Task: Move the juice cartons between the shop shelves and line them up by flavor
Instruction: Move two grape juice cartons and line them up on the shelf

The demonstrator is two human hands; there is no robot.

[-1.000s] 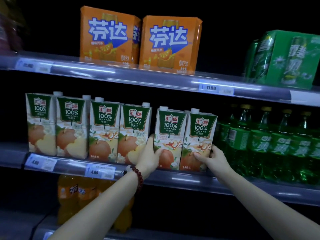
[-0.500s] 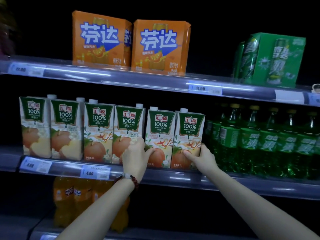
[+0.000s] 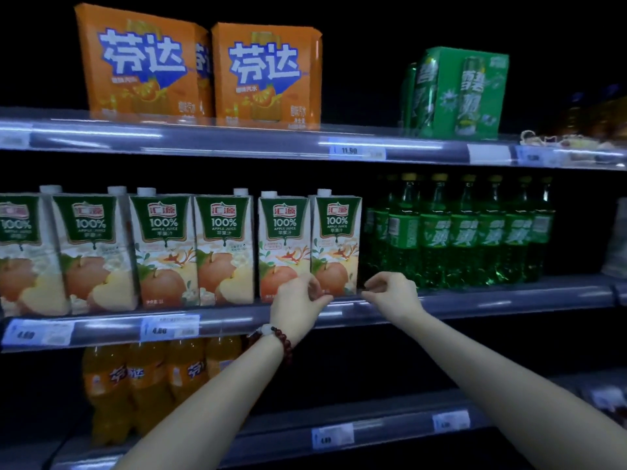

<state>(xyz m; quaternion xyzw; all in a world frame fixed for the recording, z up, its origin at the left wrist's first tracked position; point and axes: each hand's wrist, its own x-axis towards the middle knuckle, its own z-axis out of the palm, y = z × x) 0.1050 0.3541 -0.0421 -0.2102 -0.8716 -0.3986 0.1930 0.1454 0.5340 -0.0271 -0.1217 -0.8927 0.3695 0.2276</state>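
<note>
L hand (image 3: 298, 301): mine, up at the front edge of the mid shelf, fingers curled loosely inward, thumb & fingertips close together; holding nothing I can see. It sits in front of the bottom of the 5th carton (image 3: 283, 245), overlapping its lower corner; can't tell if it touches.
R hand (image 3: 393, 291): also loosely curled, fingertips bent left toward the last carton's base, nothing in it. Just beside the bottom right corner of the 6th carton (image 3: 336, 244); contact unclear.
Bracelet (image 3: 280, 337): dark red beads w/ one pale bead, on my L wrist.
Apple juice cartons (image 3: 163, 249): six in a row on the mid shelf (image 3: 509, 300), all upright, green "100% apple juice" labels facing out, white caps on top. Leftmost one cut off by the frame edge. Small gap betw. 4th & 5th; 5th & 6th touching side by side.
Green soda bottles (image 3: 458, 232): right of the cartons, same shelf, packed close.
Top shelf: two orange multipack boxes (image 3: 203, 69) side by side, green multipack (image 3: 458, 93) well to the right.
Lower shelf: orange soda bottles (image 3: 149, 378) under the cartons.
Price tags (image 3: 169, 329): on the shelf rails, "4.80" below the cartons, "11.90" on the top rail.
</note>
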